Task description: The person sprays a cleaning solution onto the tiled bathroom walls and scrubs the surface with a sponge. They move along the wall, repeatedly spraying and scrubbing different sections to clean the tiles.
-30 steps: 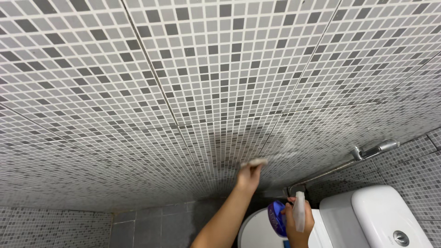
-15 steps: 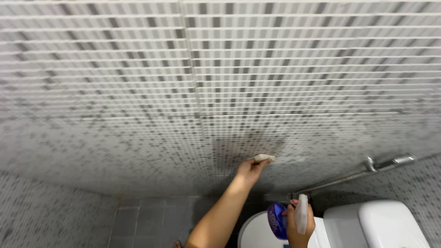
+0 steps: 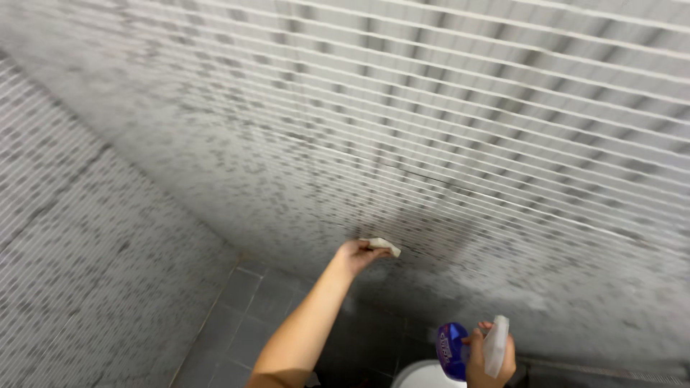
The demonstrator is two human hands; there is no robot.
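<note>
You face a grey mosaic wall (image 3: pixel 445 144); darker floor tiles (image 3: pixel 244 323) lie below, side wall (image 3: pixel 65 237) left.

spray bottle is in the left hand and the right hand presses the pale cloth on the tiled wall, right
Not quite: the hands are swapped. In the head view the right hand holds the spray bottle, and the left hand presses the pale cloth on the tiled wall.

Purple-labelled spray bottle (image 3: pixel 471 350), lower right
</note>
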